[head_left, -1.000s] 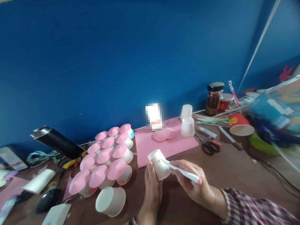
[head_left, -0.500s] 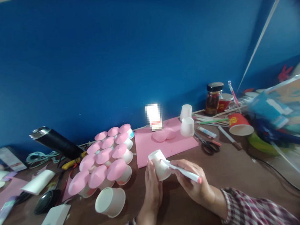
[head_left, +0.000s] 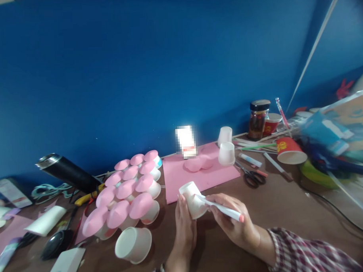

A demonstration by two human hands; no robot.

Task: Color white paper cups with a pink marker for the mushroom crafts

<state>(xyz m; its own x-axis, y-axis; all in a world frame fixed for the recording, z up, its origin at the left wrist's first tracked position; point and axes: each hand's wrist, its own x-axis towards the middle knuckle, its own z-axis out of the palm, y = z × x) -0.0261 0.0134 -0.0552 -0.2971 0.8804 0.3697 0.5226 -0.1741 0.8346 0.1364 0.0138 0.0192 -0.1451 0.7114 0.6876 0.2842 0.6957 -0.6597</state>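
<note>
My left hand (head_left: 184, 223) is closed around a white paper cup (head_left: 192, 197), which is tilted just in front of the pink paper sheet. In my right hand (head_left: 236, 221) is a white marker pen (head_left: 224, 210) with a red end; its other end meets the side of the cup. Whatever mark lies under the tip is too small to make out. To the left lies another white paper cup (head_left: 134, 244) on its side. Beyond it stand several cups topped with pink paper cones (head_left: 142, 205), packed in rows.
Two upturned white cups (head_left: 226, 153) stand by the pink sheet (head_left: 174, 184) with paper circles on it. Black scissors (head_left: 254, 178), pens and a red cup (head_left: 290, 151) lie right. A black flask (head_left: 69, 171) leans left, near a computer mouse (head_left: 57, 244). A blue wall (head_left: 167, 65) rises behind.
Almost nothing differs. My right hand and the marker shift very slightly against the cup; my left hand keeps its hold.
</note>
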